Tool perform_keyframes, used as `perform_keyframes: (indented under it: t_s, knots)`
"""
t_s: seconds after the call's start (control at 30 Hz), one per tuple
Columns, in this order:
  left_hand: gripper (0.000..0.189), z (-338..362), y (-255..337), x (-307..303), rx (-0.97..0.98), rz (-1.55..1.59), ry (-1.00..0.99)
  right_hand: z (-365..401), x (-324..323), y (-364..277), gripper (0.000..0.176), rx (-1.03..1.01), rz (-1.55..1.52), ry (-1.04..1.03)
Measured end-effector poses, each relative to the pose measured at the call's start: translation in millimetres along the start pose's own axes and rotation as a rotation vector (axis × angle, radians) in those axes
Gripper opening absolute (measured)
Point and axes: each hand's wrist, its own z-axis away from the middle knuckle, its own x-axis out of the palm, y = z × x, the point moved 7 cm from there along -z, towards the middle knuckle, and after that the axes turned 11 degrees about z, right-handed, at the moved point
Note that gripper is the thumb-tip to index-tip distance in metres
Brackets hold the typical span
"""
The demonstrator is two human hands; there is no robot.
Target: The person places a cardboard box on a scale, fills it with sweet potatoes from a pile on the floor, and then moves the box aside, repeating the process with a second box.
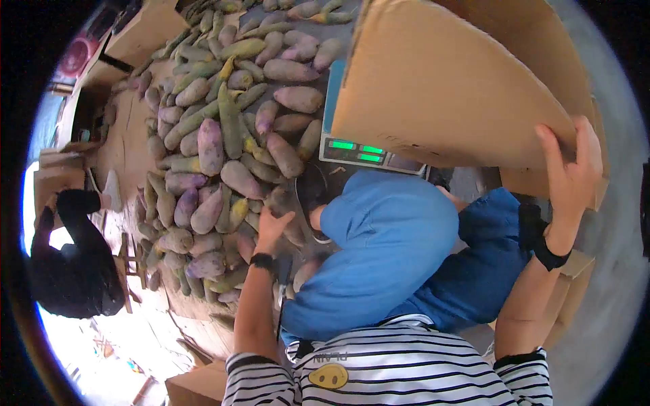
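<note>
My left hand (271,229) reaches into the near edge of a big pile of root vegetables (240,179), some purplish, some green and long. Its thumb lies across a brownish root vegetable (294,233), with the fingers partly hidden around it. At the right, my right hand (574,159) grips the edge of an open cardboard box (447,88), thumb on one face of the flap. The box stands on a digital scale (369,153) with lit green digits. Most of the box's inside is hidden behind the near flap.
My bent knees in blue trousers (386,237) sit between the pile and the box. Another person (78,264) in dark clothes sits at the far left. More cardboard (572,284) lies at my right, and a cardboard box (196,384) stands at lower left.
</note>
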Motion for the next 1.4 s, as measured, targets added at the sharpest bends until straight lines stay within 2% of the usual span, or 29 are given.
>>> perform_keyframes:
  t_s: [0.03,0.07,0.1,0.17,0.2,0.23,0.27,0.3,0.37,0.4,0.43,0.5,0.53,0.6,0.63,0.67,0.73,0.8,0.83,0.87,0.93,1.03,1.1,1.13,1.2,1.23,1.3,1.4]
  knots:
    - [0.059,7,25,-8,-0.025,0.096,0.007,0,0,2,0.035,0.019,0.011,0.005]
    - [0.049,4,47,-20,0.24,0.224,0.017,-1,-2,-3,0.036,-0.033,0.02,0.045]
    - [0.043,18,86,-36,0.173,0.153,0.076,-1,-5,-8,0.037,-0.086,0.03,0.084]
    - [0.045,48,164,-61,0.258,0.24,0.219,-3,-7,-9,0.038,-0.077,0.028,0.078]
    - [0.039,59,202,-70,0.527,0.461,0.243,-3,-7,-9,0.038,-0.083,0.011,0.066]
    - [0.037,75,234,-81,0.606,0.548,0.304,-3,-6,-8,0.039,-0.091,0.02,0.071]
    - [0.037,99,275,-83,0.807,0.698,0.33,-3,-8,-8,0.039,-0.087,0.018,0.078]
    - [0.041,115,298,-93,0.832,0.724,0.393,-2,-9,-8,0.039,-0.082,0.016,0.083]
    - [0.046,170,389,-66,1.333,0.926,0.207,-1,-9,-7,0.039,-0.077,0.012,0.095]
    - [0.048,185,417,-58,1.411,0.903,0.208,-1,-9,-7,0.039,-0.08,0.005,0.095]
    - [0.044,194,440,-47,1.375,0.953,0.234,-1,-9,-6,0.038,-0.084,-0.002,0.094]
    - [0.04,206,476,-22,1.56,0.617,0.245,-2,-11,-6,0.038,-0.092,-0.01,0.098]
    - [0.038,192,485,-11,1.712,0.532,-0.111,-2,-12,-6,0.038,-0.096,-0.02,0.096]
    - [0.039,195,506,20,1.344,0.258,0.22,-3,-12,-6,0.037,-0.096,-0.025,0.098]
    - [0.04,194,506,29,1.427,0.218,0.054,-3,-12,-7,0.037,-0.097,-0.027,0.1]
    - [0.04,190,498,30,1.434,0.213,0.043,-3,-12,-6,0.037,-0.085,-0.024,0.103]
    - [0.039,177,460,16,1.318,0.462,0.134,-2,-15,-7,0.036,-0.102,-0.045,0.114]
    - [0.043,135,402,11,0.946,0.224,0.13,-1,-14,-6,0.036,-0.097,-0.03,0.109]
    - [0.044,118,364,17,0.785,-0.028,0.07,-1,-14,-7,0.036,-0.105,-0.022,0.114]
    - [0.046,120,332,29,0.716,-0.217,0.023,-2,-14,-7,0.036,-0.108,-0.029,0.118]
    - [0.049,128,271,44,0.586,-0.143,-0.201,-1,-14,-4,0.036,-0.089,-0.025,0.1]
    - [0.048,173,276,47,0.571,-0.224,-0.242,-2,-14,-10,0.035,-0.119,-0.021,0.1]
    - [0.052,204,303,45,0.715,-0.278,-0.226,-2,-13,-6,0.035,-0.099,-0.02,0.098]
    - [0.052,214,314,45,0.717,-0.279,-0.21,-2,-12,-3,0.035,-0.073,-0.008,0.087]
    - [0.056,246,346,57,1.012,-0.372,-0.242,-2,-14,-7,0.035,-0.094,-0.017,0.09]
    - [0.056,249,349,64,1.016,-0.372,-0.233,-2,-15,-8,0.035,-0.112,-0.016,0.084]
    - [0.056,263,353,91,1.112,-0.388,-0.369,-2,-15,-7,0.035,-0.113,-0.027,0.099]
    - [0.058,265,341,128,1.16,-0.461,-0.398,0,-15,-6,0.034,-0.113,-0.042,0.119]
